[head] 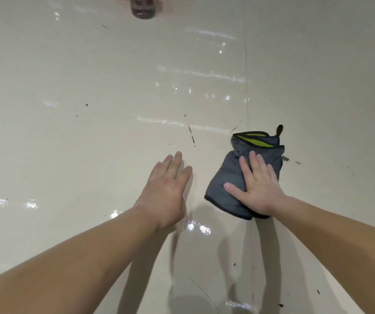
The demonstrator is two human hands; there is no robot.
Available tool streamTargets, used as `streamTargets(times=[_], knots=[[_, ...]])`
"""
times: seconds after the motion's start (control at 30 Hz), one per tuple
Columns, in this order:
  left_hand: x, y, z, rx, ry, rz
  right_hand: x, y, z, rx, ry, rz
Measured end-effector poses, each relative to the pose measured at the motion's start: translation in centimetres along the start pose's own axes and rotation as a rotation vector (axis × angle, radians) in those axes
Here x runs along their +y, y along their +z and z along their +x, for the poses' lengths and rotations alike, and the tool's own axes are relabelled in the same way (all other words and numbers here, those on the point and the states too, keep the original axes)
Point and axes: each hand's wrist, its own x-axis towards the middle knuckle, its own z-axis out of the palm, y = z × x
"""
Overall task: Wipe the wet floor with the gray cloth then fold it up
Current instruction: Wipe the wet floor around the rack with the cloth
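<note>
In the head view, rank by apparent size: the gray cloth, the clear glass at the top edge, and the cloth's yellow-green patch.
1. gray cloth
2. clear glass, cut off by the frame and farther away, so its true size is unsure
3. yellow-green patch

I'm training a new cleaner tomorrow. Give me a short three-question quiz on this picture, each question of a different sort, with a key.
1. True or false: the right hand lies flat on the gray cloth.
2. Where is the left hand? A) on the cloth B) open, over bare floor beside the cloth C) holding the glass
3. Fill in: the cloth's inner side shows a ____ colour at its far end.

Key: 1 true; 2 B; 3 yellow-green.
</note>
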Motion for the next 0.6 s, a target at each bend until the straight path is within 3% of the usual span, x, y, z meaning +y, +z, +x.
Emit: streamTargets(times=[0.1, 0.27, 0.37, 0.6], knots=[[-1.2, -0.4, -0.7, -0.012, -0.030, -0.002, -0.5, -0.4, 0.7, -0.015, 0.087, -0.008], [-2.1, -0.6, -2.5, -0.025, -0.054, -0.013, -3.4, 3.3, -2.8, 0.209, 0.149, 0.008], [-2.2, -0.2, -4.3, -0.006, 0.004, -0.043, -6.9, 7.2, -7.2, 0.315, 0.087, 0.013], [-4.5, -0.1, -6.3, 0.059, 0.020, -0.104, -14.0, 11.9, -14.3, 0.277, -0.205, -0.059]])
